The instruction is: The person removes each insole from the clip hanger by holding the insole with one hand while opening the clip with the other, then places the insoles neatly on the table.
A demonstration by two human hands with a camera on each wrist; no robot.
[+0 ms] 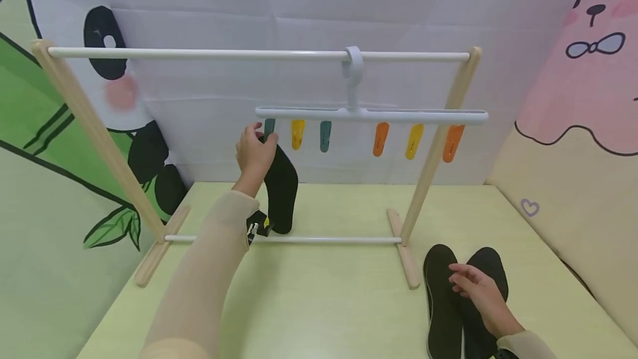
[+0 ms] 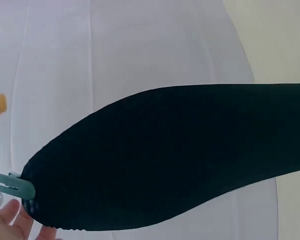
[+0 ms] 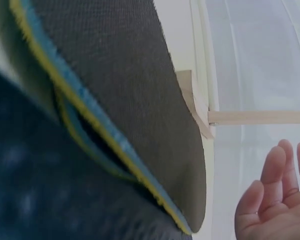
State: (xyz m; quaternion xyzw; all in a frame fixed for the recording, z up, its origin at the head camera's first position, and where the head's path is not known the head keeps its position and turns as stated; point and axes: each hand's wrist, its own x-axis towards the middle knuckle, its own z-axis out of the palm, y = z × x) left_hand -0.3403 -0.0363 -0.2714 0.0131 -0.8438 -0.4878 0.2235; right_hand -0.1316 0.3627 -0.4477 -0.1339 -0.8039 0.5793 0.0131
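Note:
A black insole [image 1: 281, 190] hangs lengthwise below the left end of a white hanger [image 1: 423, 116], its upper end at a dark green clip [image 1: 269, 126]. In the left wrist view, that clip [image 2: 12, 186] overlaps the rounded end of the insole [image 2: 155, 155]. My left hand [image 1: 255, 151] is at this upper end, fingers spread loosely around the clip and touching the insole's edge, partly behind it. My right hand [image 1: 480, 295] hovers over a pair of black insoles [image 1: 443, 303] at the table's right, fingers relaxed, nothing held. Blue and yellow layers show along one insole's edge [image 3: 97, 117].
A wooden rack with a white top rail [image 1: 224, 54] carries the hanger. Several more clips, orange, yellow and green [image 1: 325, 136], hang from it. The rack's feet [image 1: 405, 251] stand on a pale yellow table [image 1: 324, 298], with a white cloth [image 1: 199, 21] behind.

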